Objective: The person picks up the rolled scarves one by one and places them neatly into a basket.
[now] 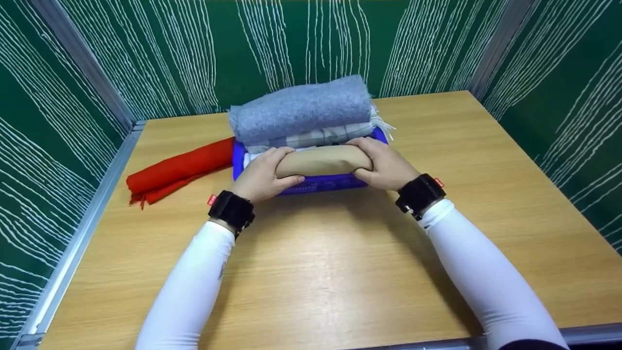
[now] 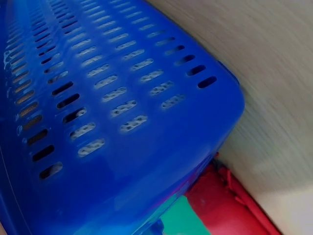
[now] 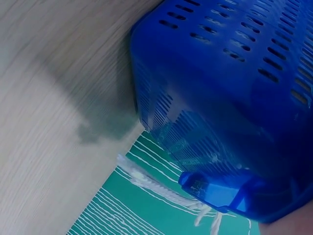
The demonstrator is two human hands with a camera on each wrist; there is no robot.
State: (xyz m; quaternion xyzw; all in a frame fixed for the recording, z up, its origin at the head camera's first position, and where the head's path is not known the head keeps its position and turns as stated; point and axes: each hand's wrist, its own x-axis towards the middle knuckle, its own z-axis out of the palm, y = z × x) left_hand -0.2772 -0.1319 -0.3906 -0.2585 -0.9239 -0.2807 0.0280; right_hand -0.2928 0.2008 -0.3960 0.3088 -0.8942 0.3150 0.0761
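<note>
A beige rolled cloth (image 1: 323,161) lies level along the front of the blue slotted basket (image 1: 323,183). My left hand (image 1: 260,176) grips its left end, thumb in front and fingers over the top. At the other end my right hand (image 1: 388,167) holds it the same way. Behind it in the basket are a white plaid fringed cloth (image 1: 335,133) and, on top of that, a thick grey rolled blanket (image 1: 303,109). Both wrist views look at the basket's slotted wall (image 2: 146,161); the beige roll's underside is hidden there.
A red rolled cloth (image 1: 182,167) with a fringed end lies on the wooden table (image 1: 320,262), its right end against the basket's left side. White fringe (image 3: 161,188) hangs past the basket's right side. Green walls with white lines (image 1: 316,43) enclose the table's back and sides.
</note>
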